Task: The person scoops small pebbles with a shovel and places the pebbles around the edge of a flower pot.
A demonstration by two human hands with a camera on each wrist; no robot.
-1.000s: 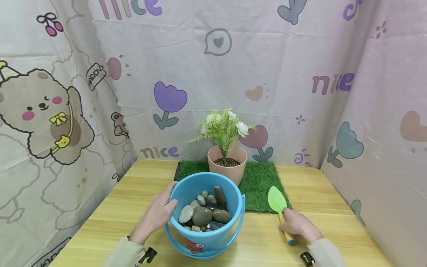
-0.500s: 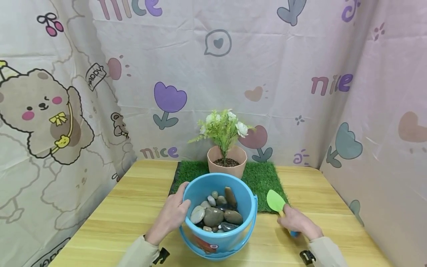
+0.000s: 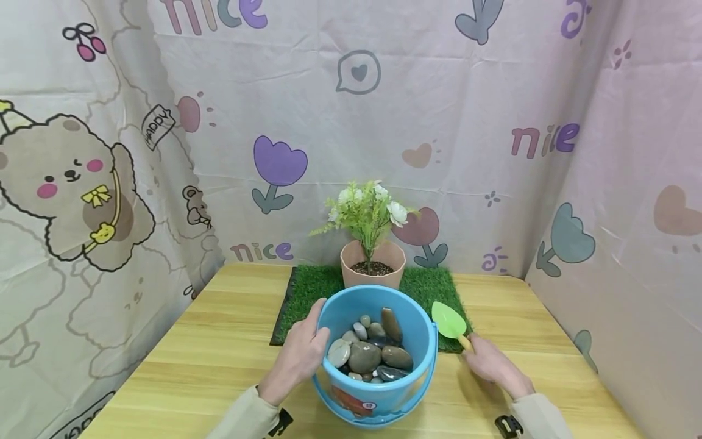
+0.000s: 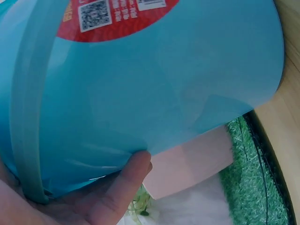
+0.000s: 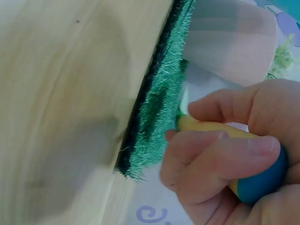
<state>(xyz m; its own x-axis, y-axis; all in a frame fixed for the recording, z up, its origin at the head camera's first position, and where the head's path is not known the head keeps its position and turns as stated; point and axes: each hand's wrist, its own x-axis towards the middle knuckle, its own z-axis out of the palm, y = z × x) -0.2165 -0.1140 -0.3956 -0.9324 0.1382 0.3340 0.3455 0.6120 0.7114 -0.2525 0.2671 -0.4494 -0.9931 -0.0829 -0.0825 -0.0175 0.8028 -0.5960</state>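
Note:
A blue bucket point(image 3: 378, 399) with several smooth stones point(image 3: 364, 357) in it stands upright on the table. My left hand point(image 3: 298, 353) grips its left rim; in the left wrist view a finger point(image 4: 123, 190) lies along the bucket's outer wall point(image 4: 140, 93). To the right, my right hand point(image 3: 492, 366) holds a small trowel with a green blade point(image 3: 448, 320) raised toward the bucket's right side. Curled fingers wrap the trowel's yellow handle point(image 5: 218, 129) with its blue end point(image 5: 265, 178) in the right wrist view. The blade is mostly hidden there.
Behind the bucket, a pink pot point(image 3: 374, 277) with a white-flowered plant point(image 3: 368, 213) stands on a green turf mat point(image 3: 430, 299). A wooden table point(image 3: 208, 341) lies under everything, with a printed cloth point(image 3: 351, 122) hanging behind.
My left hand has shifted the bucket to the right. The right hand has changed its hold farther over the trowel's handle, and the blade has lifted and turned left toward the bucket.

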